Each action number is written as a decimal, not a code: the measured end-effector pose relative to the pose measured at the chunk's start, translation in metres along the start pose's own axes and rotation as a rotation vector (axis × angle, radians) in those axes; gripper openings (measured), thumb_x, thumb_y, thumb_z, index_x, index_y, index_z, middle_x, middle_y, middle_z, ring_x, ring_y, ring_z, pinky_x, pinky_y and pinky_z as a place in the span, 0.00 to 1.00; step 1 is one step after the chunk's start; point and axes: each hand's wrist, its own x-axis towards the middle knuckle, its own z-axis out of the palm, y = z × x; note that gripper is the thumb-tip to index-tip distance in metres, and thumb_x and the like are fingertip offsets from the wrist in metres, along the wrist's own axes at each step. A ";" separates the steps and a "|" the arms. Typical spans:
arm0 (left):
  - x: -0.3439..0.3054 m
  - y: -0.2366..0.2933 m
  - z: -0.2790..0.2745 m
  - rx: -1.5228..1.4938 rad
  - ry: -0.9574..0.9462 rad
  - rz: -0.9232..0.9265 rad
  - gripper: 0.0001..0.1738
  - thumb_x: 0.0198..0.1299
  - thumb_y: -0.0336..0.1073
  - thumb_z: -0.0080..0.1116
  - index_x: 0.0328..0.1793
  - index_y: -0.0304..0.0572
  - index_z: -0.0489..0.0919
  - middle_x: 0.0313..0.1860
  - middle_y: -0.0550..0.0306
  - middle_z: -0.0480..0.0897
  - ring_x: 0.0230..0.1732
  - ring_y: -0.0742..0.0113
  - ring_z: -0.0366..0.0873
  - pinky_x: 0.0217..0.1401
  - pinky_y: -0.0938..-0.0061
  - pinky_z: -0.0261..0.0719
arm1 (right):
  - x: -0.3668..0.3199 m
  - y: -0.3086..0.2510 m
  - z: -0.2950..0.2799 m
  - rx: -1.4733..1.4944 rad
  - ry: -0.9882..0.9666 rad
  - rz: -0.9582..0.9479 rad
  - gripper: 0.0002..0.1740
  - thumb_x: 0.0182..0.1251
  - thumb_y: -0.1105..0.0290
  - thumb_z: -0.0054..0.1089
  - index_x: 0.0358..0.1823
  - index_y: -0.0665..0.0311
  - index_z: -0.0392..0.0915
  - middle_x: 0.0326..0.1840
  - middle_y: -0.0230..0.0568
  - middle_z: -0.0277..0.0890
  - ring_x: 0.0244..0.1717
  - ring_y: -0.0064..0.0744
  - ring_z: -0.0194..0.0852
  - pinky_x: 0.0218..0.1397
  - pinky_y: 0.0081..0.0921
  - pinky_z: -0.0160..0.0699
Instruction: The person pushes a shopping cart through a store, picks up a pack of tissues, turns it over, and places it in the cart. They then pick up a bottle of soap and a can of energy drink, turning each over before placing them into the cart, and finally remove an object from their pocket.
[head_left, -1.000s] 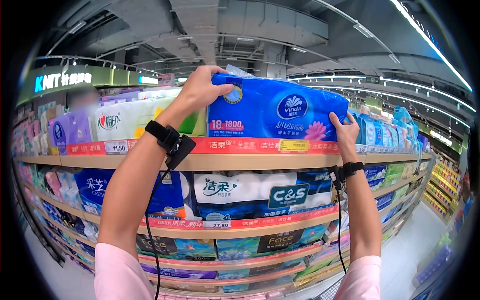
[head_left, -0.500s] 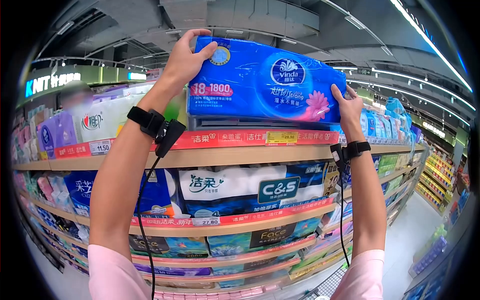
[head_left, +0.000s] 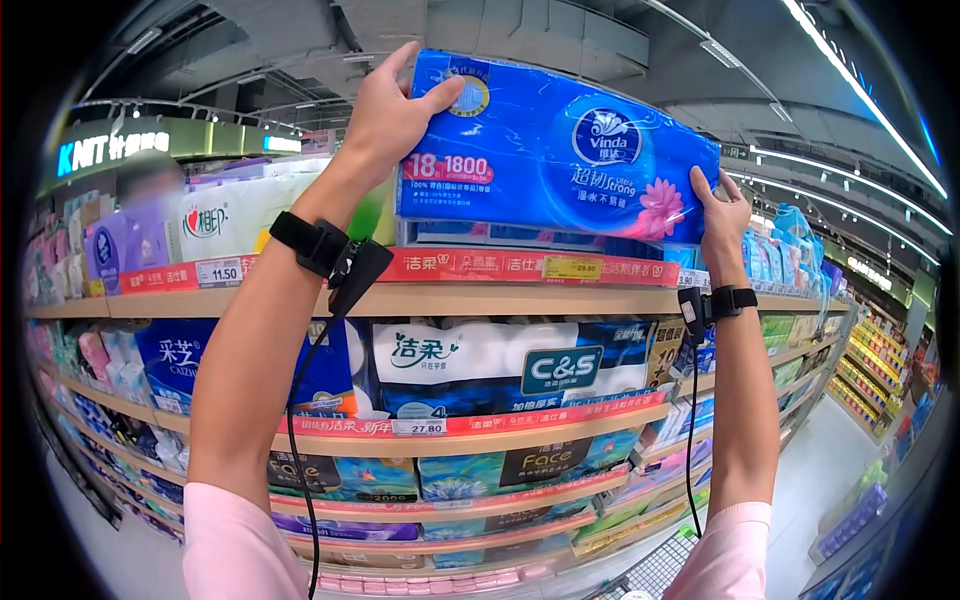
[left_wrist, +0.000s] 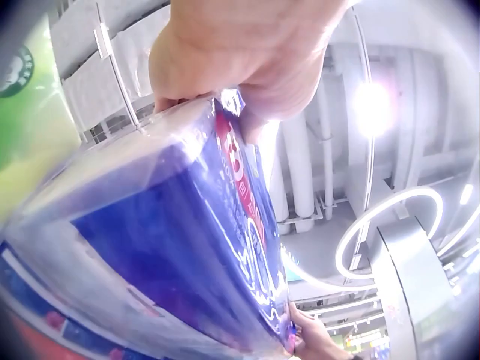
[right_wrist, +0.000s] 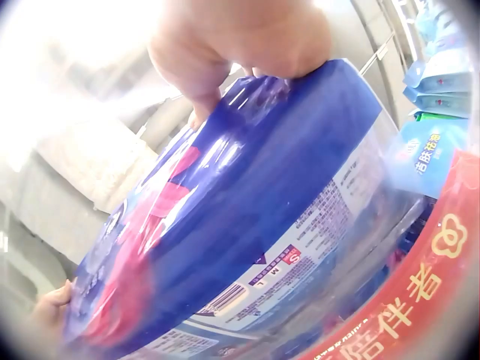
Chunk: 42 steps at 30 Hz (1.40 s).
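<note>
A blue plastic-wrapped Vinda tissue pack [head_left: 530, 140] is held up over the front of the top shelf, its right end lower than its left. My left hand [head_left: 388, 125] grips the upper left corner, thumb across the printed front. At the opposite end my right hand [head_left: 725, 215] holds the edge with the thumb in front. In the left wrist view the left hand [left_wrist: 240, 56] clasps the pack's end from above. The right wrist view shows the printed underside of the pack [right_wrist: 285, 187] beneath the right hand [right_wrist: 240, 37]. Fingers behind the pack are mostly hidden.
Under the lifted pack, more wrapped packs [head_left: 480, 233] sit on the top shelf behind a red price strip [head_left: 450, 265]. White tissue packs [head_left: 235, 215] stand to the left, light-blue packs [head_left: 765, 255] to the right. C&S rolls [head_left: 480, 365] fill the shelf below. A wire cart [head_left: 660, 570] is at bottom right.
Both hands have raised the blue pack from just behind the price strip, exposing packs underneath. In the last half second it has shifted slightly up and right in the head view.
</note>
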 end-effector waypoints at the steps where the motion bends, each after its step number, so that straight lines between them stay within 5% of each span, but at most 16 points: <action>1: 0.000 0.003 0.000 -0.034 0.003 0.025 0.37 0.63 0.39 0.69 0.74 0.32 0.66 0.45 0.49 0.86 0.43 0.71 0.85 0.45 0.78 0.85 | -0.002 -0.005 0.001 0.032 0.006 -0.010 0.42 0.55 0.66 0.81 0.66 0.81 0.69 0.44 0.47 0.85 0.39 0.25 0.82 0.45 0.19 0.82; 6: -0.002 0.019 -0.005 -0.066 -0.010 0.047 0.22 0.66 0.45 0.66 0.55 0.31 0.82 0.44 0.54 0.86 0.41 0.73 0.84 0.46 0.79 0.83 | 0.012 -0.027 -0.004 0.041 0.065 -0.124 0.41 0.56 0.66 0.80 0.66 0.81 0.69 0.44 0.46 0.85 0.41 0.25 0.83 0.47 0.18 0.80; 13: -0.012 0.045 -0.004 -0.205 0.090 0.251 0.23 0.70 0.44 0.62 0.62 0.35 0.78 0.47 0.57 0.85 0.43 0.77 0.82 0.45 0.82 0.81 | 0.032 -0.083 -0.015 0.308 0.165 -0.265 0.30 0.68 0.62 0.70 0.61 0.81 0.75 0.54 0.49 0.82 0.53 0.29 0.81 0.58 0.21 0.76; 17: -0.024 0.062 -0.002 -0.124 0.200 0.449 0.22 0.70 0.42 0.62 0.63 0.35 0.77 0.50 0.56 0.85 0.47 0.77 0.81 0.51 0.81 0.79 | 0.023 -0.116 -0.016 0.410 0.162 -0.277 0.19 0.75 0.61 0.61 0.53 0.72 0.79 0.47 0.40 0.82 0.48 0.25 0.81 0.52 0.21 0.79; 21: -0.051 0.080 0.001 -0.185 0.207 0.594 0.21 0.70 0.37 0.62 0.65 0.35 0.76 0.52 0.55 0.84 0.49 0.75 0.80 0.54 0.81 0.78 | 0.012 -0.130 -0.021 0.402 0.081 -0.214 0.28 0.79 0.49 0.49 0.60 0.70 0.73 0.53 0.41 0.80 0.53 0.29 0.78 0.59 0.25 0.76; 22: -0.058 0.085 0.001 -0.200 0.209 0.613 0.22 0.66 0.28 0.65 0.65 0.36 0.75 0.54 0.51 0.84 0.51 0.73 0.82 0.54 0.80 0.80 | 0.004 -0.134 -0.023 0.465 -0.010 -0.173 0.31 0.79 0.45 0.45 0.61 0.69 0.72 0.54 0.41 0.79 0.55 0.30 0.77 0.61 0.27 0.75; 23: -0.063 0.088 0.001 -0.167 0.227 0.749 0.22 0.64 0.27 0.65 0.64 0.34 0.76 0.62 0.43 0.80 0.64 0.62 0.78 0.63 0.74 0.77 | -0.002 -0.137 -0.023 0.533 -0.103 -0.141 0.34 0.79 0.42 0.42 0.63 0.68 0.71 0.56 0.42 0.79 0.57 0.31 0.76 0.63 0.29 0.74; 24: -0.070 0.091 -0.002 -0.104 0.194 0.828 0.22 0.64 0.27 0.65 0.64 0.33 0.76 0.65 0.40 0.77 0.69 0.54 0.74 0.68 0.69 0.74 | -0.012 -0.140 -0.023 0.502 -0.079 -0.026 0.38 0.78 0.37 0.36 0.64 0.67 0.70 0.59 0.42 0.78 0.62 0.34 0.74 0.68 0.35 0.71; 27: -0.092 0.102 -0.013 0.136 0.143 0.951 0.22 0.63 0.30 0.67 0.62 0.32 0.76 0.67 0.35 0.75 0.76 0.37 0.64 0.75 0.55 0.68 | -0.031 -0.127 -0.040 0.632 -0.252 0.215 0.41 0.75 0.34 0.39 0.69 0.64 0.66 0.66 0.46 0.73 0.67 0.43 0.69 0.70 0.51 0.67; 29: -0.094 0.096 -0.017 0.187 0.108 1.018 0.25 0.64 0.38 0.67 0.62 0.34 0.74 0.68 0.35 0.72 0.76 0.37 0.63 0.76 0.53 0.67 | -0.055 -0.136 -0.039 0.497 -0.187 0.346 0.39 0.73 0.35 0.45 0.70 0.60 0.66 0.66 0.47 0.72 0.67 0.46 0.69 0.66 0.60 0.66; 31: -0.091 0.088 -0.017 0.163 0.074 1.120 0.27 0.64 0.42 0.67 0.63 0.35 0.72 0.70 0.34 0.69 0.77 0.37 0.62 0.76 0.53 0.66 | -0.058 -0.106 -0.059 0.490 -0.180 0.340 0.31 0.71 0.45 0.50 0.67 0.57 0.68 0.64 0.43 0.75 0.63 0.44 0.73 0.63 0.57 0.69; 32: -0.095 0.086 -0.016 0.171 0.099 1.096 0.33 0.65 0.53 0.63 0.64 0.35 0.70 0.71 0.34 0.65 0.76 0.39 0.63 0.78 0.53 0.64 | -0.067 -0.095 -0.065 0.525 -0.163 0.312 0.30 0.72 0.46 0.49 0.66 0.58 0.69 0.63 0.43 0.76 0.61 0.43 0.74 0.63 0.54 0.70; 35: -0.107 0.078 -0.004 -0.168 0.267 0.850 0.42 0.65 0.66 0.55 0.67 0.33 0.68 0.73 0.33 0.62 0.76 0.42 0.63 0.79 0.54 0.61 | -0.099 -0.090 -0.075 0.605 -0.130 0.184 0.28 0.72 0.50 0.49 0.65 0.59 0.70 0.60 0.41 0.77 0.60 0.41 0.76 0.64 0.44 0.71; 36: -0.114 0.070 -0.005 -0.085 0.344 0.704 0.55 0.62 0.77 0.47 0.73 0.29 0.64 0.73 0.35 0.64 0.75 0.49 0.64 0.78 0.61 0.61 | -0.110 -0.091 -0.079 0.644 -0.164 0.129 0.28 0.72 0.52 0.49 0.66 0.61 0.70 0.60 0.40 0.77 0.59 0.38 0.76 0.66 0.41 0.71; 38: -0.135 -0.025 -0.041 -0.112 0.118 0.364 0.52 0.63 0.78 0.41 0.66 0.30 0.69 0.64 0.43 0.73 0.65 0.57 0.72 0.69 0.64 0.71 | -0.131 -0.100 -0.085 0.607 -0.083 0.071 0.28 0.71 0.54 0.51 0.66 0.63 0.70 0.60 0.40 0.78 0.58 0.38 0.76 0.65 0.42 0.71; 42: -0.170 0.006 -0.035 -0.356 -0.207 0.034 0.63 0.55 0.78 0.56 0.78 0.28 0.56 0.67 0.49 0.73 0.67 0.64 0.70 0.69 0.70 0.68 | -0.156 -0.123 -0.117 0.526 -0.055 -0.006 0.29 0.66 0.56 0.55 0.64 0.66 0.70 0.57 0.40 0.78 0.56 0.38 0.77 0.63 0.39 0.74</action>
